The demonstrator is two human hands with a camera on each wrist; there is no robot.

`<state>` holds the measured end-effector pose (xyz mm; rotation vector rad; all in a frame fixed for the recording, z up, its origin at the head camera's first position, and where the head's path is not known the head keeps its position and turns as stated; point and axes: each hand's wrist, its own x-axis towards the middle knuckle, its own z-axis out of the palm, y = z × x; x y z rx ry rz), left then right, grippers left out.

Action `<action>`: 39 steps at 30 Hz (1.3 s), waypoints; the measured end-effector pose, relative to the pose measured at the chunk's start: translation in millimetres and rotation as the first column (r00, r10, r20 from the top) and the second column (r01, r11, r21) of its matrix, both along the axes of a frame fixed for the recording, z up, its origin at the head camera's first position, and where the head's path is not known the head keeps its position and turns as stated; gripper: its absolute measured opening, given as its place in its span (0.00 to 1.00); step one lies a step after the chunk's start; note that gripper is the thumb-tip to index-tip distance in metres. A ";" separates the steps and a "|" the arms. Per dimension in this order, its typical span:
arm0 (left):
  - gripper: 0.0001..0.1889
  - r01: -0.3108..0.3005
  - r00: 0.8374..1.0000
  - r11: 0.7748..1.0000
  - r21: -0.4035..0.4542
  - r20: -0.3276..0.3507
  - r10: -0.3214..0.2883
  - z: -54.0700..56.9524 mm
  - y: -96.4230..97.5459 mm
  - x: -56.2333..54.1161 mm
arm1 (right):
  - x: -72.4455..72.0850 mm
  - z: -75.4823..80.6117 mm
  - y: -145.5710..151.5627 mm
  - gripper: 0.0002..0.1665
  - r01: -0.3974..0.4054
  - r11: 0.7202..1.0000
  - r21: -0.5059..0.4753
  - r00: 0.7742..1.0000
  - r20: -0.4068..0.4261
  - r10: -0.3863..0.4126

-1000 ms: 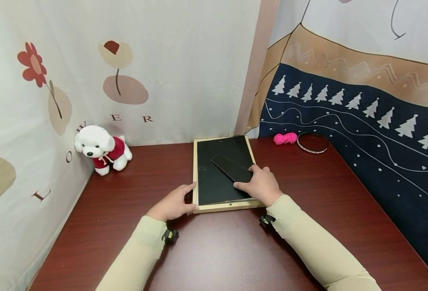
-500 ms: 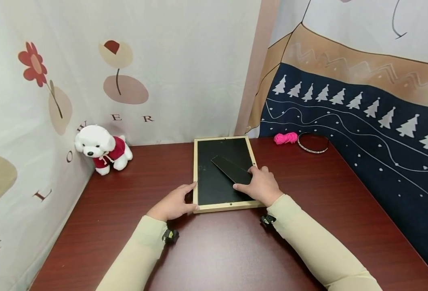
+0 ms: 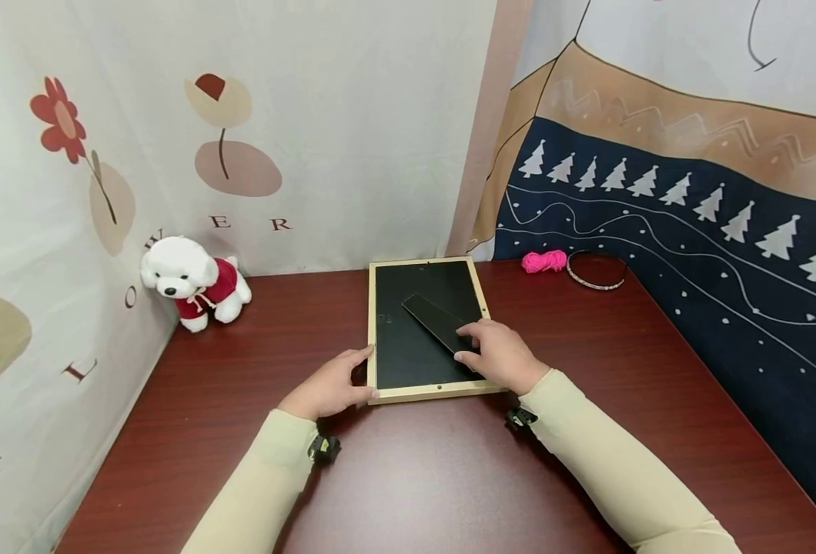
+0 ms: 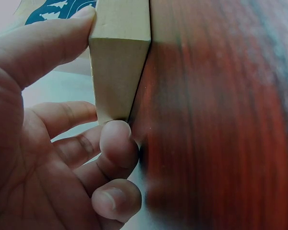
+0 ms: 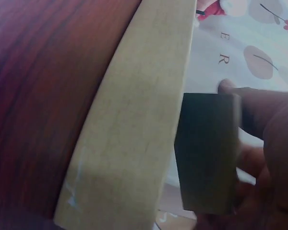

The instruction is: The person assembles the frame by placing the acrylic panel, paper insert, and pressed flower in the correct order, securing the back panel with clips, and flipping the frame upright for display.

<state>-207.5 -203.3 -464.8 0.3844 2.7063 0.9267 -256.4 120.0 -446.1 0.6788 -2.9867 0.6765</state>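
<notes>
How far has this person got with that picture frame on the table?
Done: the light wooden picture frame lies face down on the dark red table, its black backing board showing. In hand: the left hand holds the frame's near left corner, while the right hand grips the black fold-out stand strip on the back. Left: the frame is not yet stood up, and the stand still looks close to the backing.
</notes>
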 end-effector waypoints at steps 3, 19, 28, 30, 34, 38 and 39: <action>0.46 0.004 1.000 1.000 -0.005 -0.005 -0.005 0.2 0.7 -0.3 | -2.2 -0.8 0.5 0.31 -0.075 0.995 -0.067 0.991 0.109 0.082; 0.46 0.011 1.000 1.000 -0.019 -0.009 -0.011 1.2 2.5 0.1 | -4.9 -0.9 -7.9 0.44 -0.139 0.990 -0.017 0.953 0.271 0.138; 0.46 0.014 1.000 1.000 -0.018 -0.012 -0.014 0.6 3.1 0.0 | -4.1 -0.1 -15.7 0.42 -0.084 0.996 0.004 0.956 0.282 0.080; 0.46 0.009 1.000 1.000 -0.018 -0.006 -0.009 0.4 3.4 0.0 | -3.7 0.5 -18.7 0.41 -0.059 0.998 0.005 0.957 0.286 0.055; 0.46 0.000 1.000 1.000 -0.011 0.004 0.000 1.1 3.0 0.1 | -4.4 1.4 -25.7 0.39 -0.003 1.000 0.023 0.953 0.302 -0.004; 0.46 -0.001 1.000 1.000 -0.010 0.006 0.001 1.2 1.4 -0.1 | -6.1 2.1 -30.9 0.40 0.037 0.998 0.041 0.947 0.317 -0.048; 0.46 -0.001 1.000 1.000 -0.011 0.004 0.001 1.1 1.1 -0.2 | -6.6 2.1 -31.7 0.40 0.044 0.998 0.046 0.946 0.320 -0.057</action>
